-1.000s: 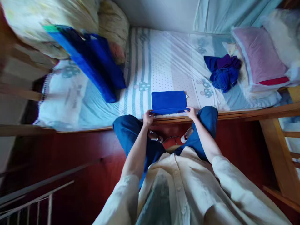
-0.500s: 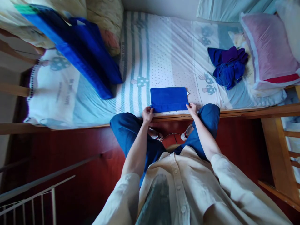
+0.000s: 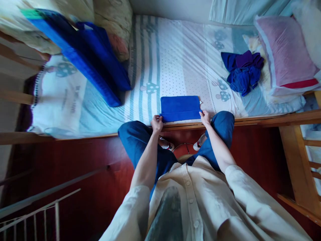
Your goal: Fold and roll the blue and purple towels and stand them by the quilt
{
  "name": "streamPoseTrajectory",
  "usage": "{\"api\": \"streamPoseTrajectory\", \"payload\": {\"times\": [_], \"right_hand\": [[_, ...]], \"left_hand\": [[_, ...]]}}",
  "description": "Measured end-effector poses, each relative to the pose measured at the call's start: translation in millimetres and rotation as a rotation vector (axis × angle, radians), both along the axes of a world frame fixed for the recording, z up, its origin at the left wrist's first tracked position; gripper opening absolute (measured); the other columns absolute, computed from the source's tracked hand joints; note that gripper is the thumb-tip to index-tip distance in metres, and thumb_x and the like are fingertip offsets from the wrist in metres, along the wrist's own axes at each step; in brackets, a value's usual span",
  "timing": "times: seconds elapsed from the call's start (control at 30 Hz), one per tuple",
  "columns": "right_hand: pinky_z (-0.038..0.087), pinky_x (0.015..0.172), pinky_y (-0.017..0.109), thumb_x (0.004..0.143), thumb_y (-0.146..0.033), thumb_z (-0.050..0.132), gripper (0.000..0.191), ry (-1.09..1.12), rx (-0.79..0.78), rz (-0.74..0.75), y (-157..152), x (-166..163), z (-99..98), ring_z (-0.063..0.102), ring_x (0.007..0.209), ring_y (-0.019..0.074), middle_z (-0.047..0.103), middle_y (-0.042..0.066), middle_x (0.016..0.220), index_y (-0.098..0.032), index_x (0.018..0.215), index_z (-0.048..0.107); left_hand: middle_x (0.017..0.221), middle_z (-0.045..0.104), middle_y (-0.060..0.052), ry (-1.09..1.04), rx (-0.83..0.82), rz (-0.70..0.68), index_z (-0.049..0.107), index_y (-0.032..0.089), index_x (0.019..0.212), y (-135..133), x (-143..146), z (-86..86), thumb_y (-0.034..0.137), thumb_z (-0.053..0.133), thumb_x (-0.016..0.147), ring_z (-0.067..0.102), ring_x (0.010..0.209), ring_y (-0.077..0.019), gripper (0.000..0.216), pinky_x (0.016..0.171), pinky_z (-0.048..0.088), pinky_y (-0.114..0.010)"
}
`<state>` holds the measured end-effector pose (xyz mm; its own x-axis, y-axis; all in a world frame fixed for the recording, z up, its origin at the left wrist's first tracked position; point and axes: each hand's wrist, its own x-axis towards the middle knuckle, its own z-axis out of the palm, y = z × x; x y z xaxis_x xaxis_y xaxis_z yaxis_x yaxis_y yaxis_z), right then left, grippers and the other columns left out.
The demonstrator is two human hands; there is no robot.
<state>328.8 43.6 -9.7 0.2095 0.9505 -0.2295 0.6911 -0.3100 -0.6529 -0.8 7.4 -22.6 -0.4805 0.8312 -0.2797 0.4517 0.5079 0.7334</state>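
Blue cloth (image 3: pixel 180 104) is lying flat on the bed (image 3: pixel 173 57), right at the front edge, a band running along its near side. Left hand (image 3: pixel 157 124) is pinching the near-left corner, right hand (image 3: pixel 205 117) the near-right; each grip is clamping cloth. Blue-purple bundle (image 3: pixel 243 75) is sitting well right, near the pink pillow (image 3: pixel 286 50).

Hands (image 3: pixel 157 124) gripping blue cloth's (image 3: pixel 180 104) corners

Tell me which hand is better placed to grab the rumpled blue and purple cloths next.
The right hand, likely: the rumpled cloths lie on its side, farther from the left hand. Both hold the folded blue cloth, so the right would have to let go first.
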Motion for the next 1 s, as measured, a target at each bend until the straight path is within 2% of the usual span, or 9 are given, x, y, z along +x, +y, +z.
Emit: {"api": "streamPoseTrajectory", "payload": {"times": [0.27,0.43,0.6,0.73,1.0], "right_hand": [[0.052,0.091,0.034,0.099,-0.033,0.056,0.023,-0.130,-0.136,-0.009,-9,-7,13.6,0.069,0.101,0.0260,0.077,0.012,0.105,-0.018,0.104,0.073],[0.051,0.090,0.032,0.099,-0.036,0.056,0.024,-0.150,-0.188,-0.020,-10,-8,15.3,0.068,0.101,0.0248,0.076,0.010,0.104,-0.020,0.105,0.072],[0.052,0.086,0.034,0.099,-0.037,0.057,0.024,-0.136,-0.199,-0.061,-10,-9,8.8,0.069,0.096,0.0258,0.076,0.011,0.101,-0.019,0.104,0.072],[0.053,0.085,0.035,0.095,-0.036,0.061,0.019,-0.081,-0.146,-0.085,-9,-7,-1.4,0.069,0.092,0.0265,0.076,0.010,0.093,-0.020,0.096,0.072],[0.053,0.085,0.035,0.091,-0.035,0.064,0.016,-0.044,-0.094,-0.104,-9,-5,-9.0,0.068,0.089,0.0251,0.075,0.009,0.085,-0.020,0.087,0.072]], "left_hand": [[0.091,0.073,-0.011,0.046,-0.090,-0.009,0.060,0.019,0.093,-4,5,7.7,0.027,0.056,0.090,0.070,0.093,-0.0257,0.009,0.093,0.052,-0.037],[0.092,0.073,-0.011,0.068,-0.103,-0.001,0.060,0.019,0.093,-6,7,5.4,0.027,0.056,0.090,0.069,0.094,-0.0257,0.009,0.096,0.052,-0.038],[0.086,0.071,-0.008,0.061,-0.043,0.022,0.059,0.021,0.090,-6,7,-1.5,0.029,0.056,0.089,0.068,0.090,-0.0246,0.008,0.095,0.052,-0.038],[0.082,0.069,-0.007,0.050,0.013,0.029,0.059,0.021,0.087,-6,7,-5.1,0.029,0.057,0.088,0.067,0.087,-0.0241,0.008,0.093,0.053,-0.038],[0.083,0.068,-0.006,0.052,-0.019,0.026,0.058,0.021,0.084,-5,7,-1.0,0.027,0.058,0.086,0.066,0.087,-0.0238,0.006,0.095,0.051,-0.038]]}}
